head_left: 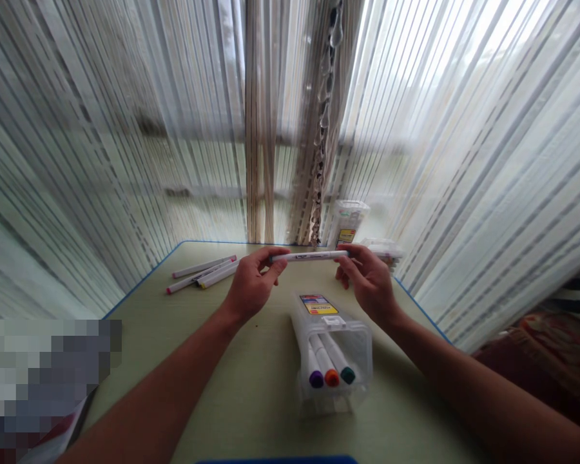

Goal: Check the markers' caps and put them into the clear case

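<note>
Both hands hold one white marker point(312, 256) level above the pale green table point(251, 386). My left hand point(252, 283) pinches its left end between thumb and fingers. My right hand point(367, 278) grips its right end the same way. Just below the hands a clear plastic marker case point(331, 345) lies on its side, open end toward me, with three markers inside showing purple, orange and dark green caps point(331, 377).
Three loose white markers point(203, 272) lie on the table's far left. Another clear box point(348, 222) stands at the back edge, with a second clear box point(383, 248) lying beside it. Striped sheer curtains surround the table.
</note>
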A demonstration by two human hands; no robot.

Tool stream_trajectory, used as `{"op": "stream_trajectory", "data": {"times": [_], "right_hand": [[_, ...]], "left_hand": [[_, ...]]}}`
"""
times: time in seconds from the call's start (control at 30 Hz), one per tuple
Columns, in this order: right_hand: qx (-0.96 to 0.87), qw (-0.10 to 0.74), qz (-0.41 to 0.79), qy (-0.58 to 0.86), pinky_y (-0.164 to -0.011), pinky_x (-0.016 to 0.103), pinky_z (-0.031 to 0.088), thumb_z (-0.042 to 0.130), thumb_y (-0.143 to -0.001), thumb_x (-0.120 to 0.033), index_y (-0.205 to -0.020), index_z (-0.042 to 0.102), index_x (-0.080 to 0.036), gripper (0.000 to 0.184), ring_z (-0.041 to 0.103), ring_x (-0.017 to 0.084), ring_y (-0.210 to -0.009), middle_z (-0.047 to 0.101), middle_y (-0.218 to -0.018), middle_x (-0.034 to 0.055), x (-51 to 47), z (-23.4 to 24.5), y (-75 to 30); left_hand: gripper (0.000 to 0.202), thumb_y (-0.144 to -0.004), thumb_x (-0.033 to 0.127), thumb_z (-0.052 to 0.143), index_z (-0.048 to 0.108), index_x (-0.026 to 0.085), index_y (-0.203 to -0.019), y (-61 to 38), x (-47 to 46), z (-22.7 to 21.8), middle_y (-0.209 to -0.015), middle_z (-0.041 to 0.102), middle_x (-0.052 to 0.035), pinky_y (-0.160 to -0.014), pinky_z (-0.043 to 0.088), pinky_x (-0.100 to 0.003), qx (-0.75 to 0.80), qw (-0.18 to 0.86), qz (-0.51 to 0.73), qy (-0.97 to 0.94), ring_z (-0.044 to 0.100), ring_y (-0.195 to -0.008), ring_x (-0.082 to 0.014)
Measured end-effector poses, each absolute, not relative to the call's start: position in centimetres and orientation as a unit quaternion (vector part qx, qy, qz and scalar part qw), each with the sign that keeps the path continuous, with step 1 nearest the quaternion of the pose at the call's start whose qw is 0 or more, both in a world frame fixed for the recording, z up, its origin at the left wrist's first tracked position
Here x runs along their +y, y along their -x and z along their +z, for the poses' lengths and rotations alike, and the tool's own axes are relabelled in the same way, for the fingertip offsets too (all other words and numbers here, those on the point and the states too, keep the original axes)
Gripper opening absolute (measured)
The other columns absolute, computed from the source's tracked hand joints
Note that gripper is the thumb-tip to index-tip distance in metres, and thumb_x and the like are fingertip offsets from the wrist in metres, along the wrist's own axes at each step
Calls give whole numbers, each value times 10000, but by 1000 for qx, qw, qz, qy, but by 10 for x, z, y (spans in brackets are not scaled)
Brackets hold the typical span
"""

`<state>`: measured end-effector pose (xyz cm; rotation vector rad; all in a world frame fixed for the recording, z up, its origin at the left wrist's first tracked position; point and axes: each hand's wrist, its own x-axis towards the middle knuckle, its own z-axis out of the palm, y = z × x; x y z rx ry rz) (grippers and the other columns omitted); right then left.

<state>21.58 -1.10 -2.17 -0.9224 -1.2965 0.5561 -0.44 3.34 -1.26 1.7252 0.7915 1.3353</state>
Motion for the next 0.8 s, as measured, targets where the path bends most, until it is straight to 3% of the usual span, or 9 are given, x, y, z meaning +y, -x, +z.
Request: {"op": "stream_trajectory", "data": {"times": [0.53, 0.8], "right_hand": [[-569, 674, 270, 385, -399, 231, 425, 760, -815, -389, -949, 660, -174, 273, 571, 108, -494, 679, -709, 19, -21, -16, -207], [-572, 661, 279, 398, -412, 239, 397, 763, -817, -359, -878, 672, -169, 220, 527, 108, -463, 631, -585, -7, -24, -15, -207]], "left_hand": [[276, -826, 332, 709, 702, 119, -1002, 0, 24, -5, -728, 617, 0, -509, 460, -195, 297, 426, 517, -680, 546, -588, -91], [274, -782, 322, 754, 716, 112, -955, -2, 21, -4, -669, 621, 5, -509, 458, -208, 291, 455, 506, -673, 539, -547, -91]]}}
